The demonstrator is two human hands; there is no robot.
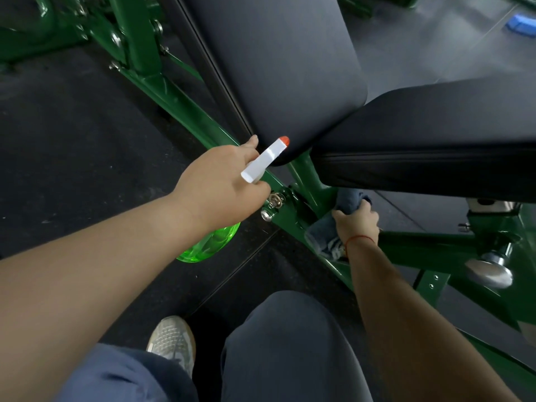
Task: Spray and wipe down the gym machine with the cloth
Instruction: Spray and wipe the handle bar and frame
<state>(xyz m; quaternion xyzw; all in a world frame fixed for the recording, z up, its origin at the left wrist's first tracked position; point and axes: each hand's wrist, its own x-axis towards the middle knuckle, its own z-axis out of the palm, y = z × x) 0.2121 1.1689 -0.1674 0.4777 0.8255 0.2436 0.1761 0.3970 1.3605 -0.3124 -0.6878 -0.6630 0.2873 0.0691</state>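
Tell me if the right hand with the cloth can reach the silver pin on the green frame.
Probably, though not directly: the right hand and cloth sit beyond a green post, and the left hand with the spray bottle crowds the silver pin.

Dark rubber floor mats (72, 140) meet at seams, blue object (521, 23) beyond

On my feed both bare forearms (101, 256) run in from the frame's edge. A thin red thread bracelet (358, 238) circles the right wrist. Loose grey-blue cloth trousers (290, 343) cover the legs, and beside them is a pale grey mesh trainer (171, 340) with a tan sole edge.
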